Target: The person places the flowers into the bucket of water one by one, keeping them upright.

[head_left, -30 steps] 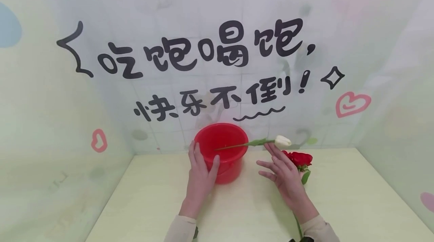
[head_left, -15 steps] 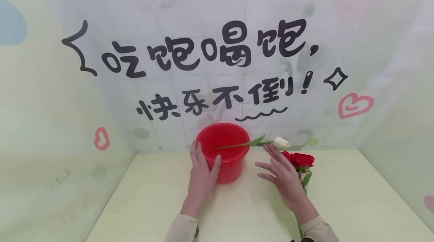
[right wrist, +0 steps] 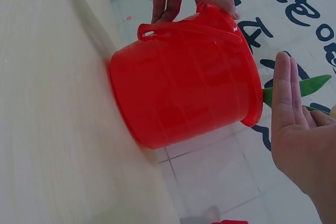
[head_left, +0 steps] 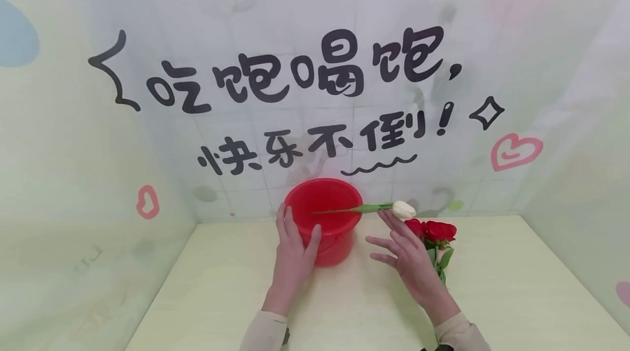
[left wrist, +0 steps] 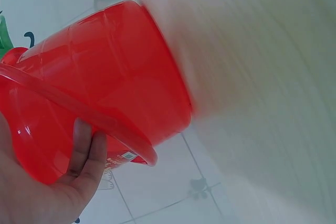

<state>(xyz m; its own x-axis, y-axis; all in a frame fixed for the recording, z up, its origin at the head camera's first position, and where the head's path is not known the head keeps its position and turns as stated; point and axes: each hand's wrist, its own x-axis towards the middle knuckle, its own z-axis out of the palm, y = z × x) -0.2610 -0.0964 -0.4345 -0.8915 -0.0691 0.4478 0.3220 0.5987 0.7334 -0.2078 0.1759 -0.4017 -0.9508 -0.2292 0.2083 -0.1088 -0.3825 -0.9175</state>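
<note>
A red plastic bucket stands upright on the table against the back wall. My left hand holds its near left side, fingers along the wall and thumb at the front rim. A white tulip with a green stem lies across the bucket's right rim, stem end inside, bloom outside to the right. Just below the bloom, my right hand touches the stem with extended fingertips, its other fingers spread apart. In the right wrist view, the tulip's green leaf shows behind the right hand's straight fingers.
Red roses lie on the table to the right, partly behind my right hand, their green stems running toward me. The bucket's handle hangs against its side. A printed wall closes off the back of the table.
The tulip has turned about its stem: its leaf tilted up half a second ago and now lies along the stem. Bloom and right hand have shifted slightly left. The left hand keeps its place.
</note>
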